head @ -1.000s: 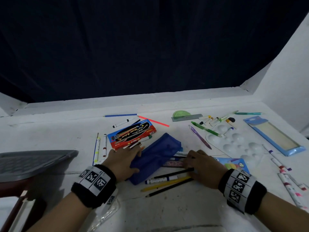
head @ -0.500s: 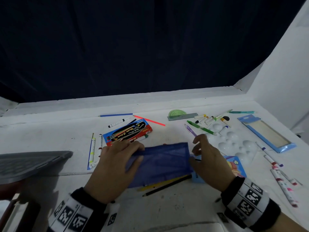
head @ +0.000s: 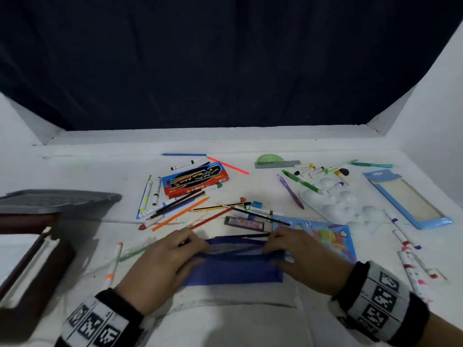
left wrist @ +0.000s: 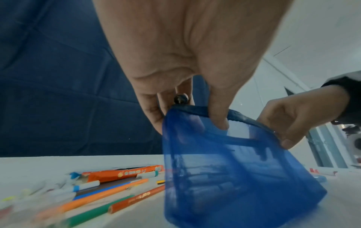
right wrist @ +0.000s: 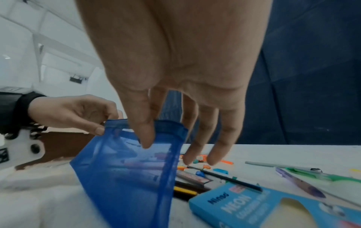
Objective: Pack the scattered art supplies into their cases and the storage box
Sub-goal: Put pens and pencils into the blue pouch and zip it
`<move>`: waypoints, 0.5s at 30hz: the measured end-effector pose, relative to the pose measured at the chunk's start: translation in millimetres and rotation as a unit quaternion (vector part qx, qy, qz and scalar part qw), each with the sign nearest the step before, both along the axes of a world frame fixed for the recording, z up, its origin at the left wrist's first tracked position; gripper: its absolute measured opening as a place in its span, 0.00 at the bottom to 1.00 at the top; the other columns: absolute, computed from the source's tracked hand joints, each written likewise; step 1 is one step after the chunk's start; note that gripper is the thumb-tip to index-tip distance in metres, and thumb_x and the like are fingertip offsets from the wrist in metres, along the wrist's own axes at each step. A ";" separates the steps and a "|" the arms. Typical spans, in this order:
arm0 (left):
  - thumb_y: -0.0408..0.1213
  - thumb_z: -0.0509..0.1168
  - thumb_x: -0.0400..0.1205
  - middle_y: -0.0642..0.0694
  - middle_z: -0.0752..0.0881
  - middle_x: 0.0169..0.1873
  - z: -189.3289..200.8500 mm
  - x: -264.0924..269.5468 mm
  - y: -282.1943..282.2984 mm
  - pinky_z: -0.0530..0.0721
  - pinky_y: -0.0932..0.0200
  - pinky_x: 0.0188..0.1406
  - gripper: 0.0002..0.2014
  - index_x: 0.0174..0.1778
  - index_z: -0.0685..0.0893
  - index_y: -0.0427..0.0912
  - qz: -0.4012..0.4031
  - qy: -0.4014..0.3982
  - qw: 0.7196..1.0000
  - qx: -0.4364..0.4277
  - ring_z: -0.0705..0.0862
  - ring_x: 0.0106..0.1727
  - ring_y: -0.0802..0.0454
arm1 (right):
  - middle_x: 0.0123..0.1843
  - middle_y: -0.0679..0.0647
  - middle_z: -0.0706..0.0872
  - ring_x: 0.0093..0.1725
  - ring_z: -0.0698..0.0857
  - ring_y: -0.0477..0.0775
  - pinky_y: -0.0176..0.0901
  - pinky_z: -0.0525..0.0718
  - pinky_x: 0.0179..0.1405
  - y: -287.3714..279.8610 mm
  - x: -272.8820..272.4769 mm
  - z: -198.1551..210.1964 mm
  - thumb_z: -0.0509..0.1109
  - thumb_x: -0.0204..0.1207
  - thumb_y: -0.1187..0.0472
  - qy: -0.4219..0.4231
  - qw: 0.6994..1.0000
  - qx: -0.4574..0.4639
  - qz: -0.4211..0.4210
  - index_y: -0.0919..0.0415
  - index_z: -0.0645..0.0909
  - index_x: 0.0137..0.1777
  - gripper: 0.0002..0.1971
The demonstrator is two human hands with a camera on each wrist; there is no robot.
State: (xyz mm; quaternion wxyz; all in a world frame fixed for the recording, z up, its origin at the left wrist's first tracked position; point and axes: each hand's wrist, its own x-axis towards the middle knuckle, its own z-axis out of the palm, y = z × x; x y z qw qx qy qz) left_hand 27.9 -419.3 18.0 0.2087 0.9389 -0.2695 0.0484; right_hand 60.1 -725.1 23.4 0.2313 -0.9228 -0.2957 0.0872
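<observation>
A blue mesh pouch (head: 233,267) stands upright on the white table near the front edge. My left hand (head: 198,244) pinches the left end of its top rim, thumb on the near side (left wrist: 218,121). At the right end my right hand (head: 273,242) pinches the rim (right wrist: 168,125) the same way. The mouth looks slightly parted between them. The pouch (left wrist: 224,177) is see-through, and what it holds is unclear. Loose pencils and markers (head: 180,211) lie scattered just behind it.
A red pencil box (head: 195,180) lies mid-table. A light blue neon box (head: 325,236), white palette (head: 343,204) and blue flat case (head: 411,196) sit right. More markers (head: 413,266) lie far right. A grey lid (head: 55,200) lies at the left edge.
The pouch came off the pencils toward me and now stands upright. Both hands shifted from its sides to pinch its top rim. The pencils it covered now show.
</observation>
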 end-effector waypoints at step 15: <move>0.49 0.53 0.77 0.59 0.84 0.64 -22.5 -34.3 -17.0 0.76 0.61 0.67 0.21 0.65 0.77 0.71 0.189 0.228 0.946 -0.135 0.81 0.64 0.59 | 0.66 0.48 0.74 0.65 0.75 0.48 0.47 0.76 0.65 6.4 -3.6 10.2 0.72 0.76 0.44 0.060 0.981 -0.135 0.128 0.45 0.86 0.61 0.16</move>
